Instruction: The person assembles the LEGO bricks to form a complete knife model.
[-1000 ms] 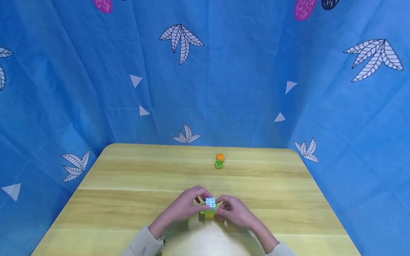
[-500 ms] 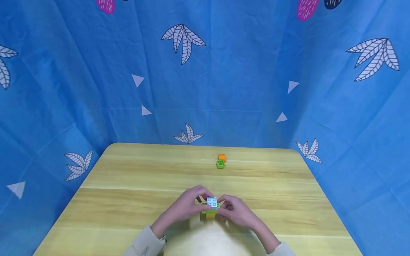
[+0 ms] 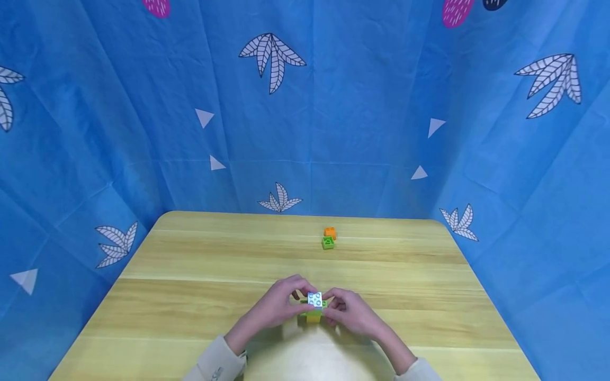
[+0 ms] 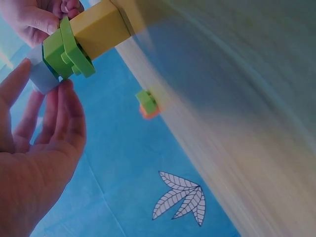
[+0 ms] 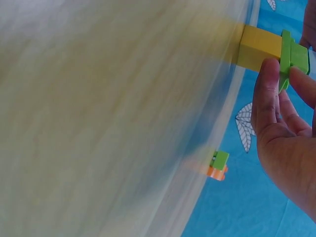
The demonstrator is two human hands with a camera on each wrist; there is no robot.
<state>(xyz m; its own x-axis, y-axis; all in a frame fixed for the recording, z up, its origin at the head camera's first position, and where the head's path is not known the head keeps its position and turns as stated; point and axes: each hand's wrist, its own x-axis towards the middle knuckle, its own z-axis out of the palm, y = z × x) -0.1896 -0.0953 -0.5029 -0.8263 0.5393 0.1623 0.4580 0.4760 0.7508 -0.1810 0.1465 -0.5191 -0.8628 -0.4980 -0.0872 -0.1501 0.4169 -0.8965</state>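
A small stack of toy building bricks stands upright on the table between my hands. Its base is a yellow brick (image 4: 101,30), with a wider green plate (image 4: 75,52) above it. On that sits a green brick (image 4: 52,48), topped by a light blue brick (image 3: 315,299) with studs. My left hand (image 3: 276,305) pinches the light blue brick between thumb and fingers. From the other side my right hand (image 3: 351,314) grips the stack's green part, its thumb at the green brick (image 5: 298,55) and a finger near the yellow brick (image 5: 258,47). Fingers partly hide the green plate.
Farther back on the wooden table (image 3: 200,259) lie a loose green brick (image 3: 328,243) and an orange brick (image 3: 330,233), close together. A blue patterned cloth (image 3: 362,106) hangs behind the table and along both sides.
The head view has shifted slightly. Both hands stay at the stack with the same grips, and the loose bricks lie where they were.
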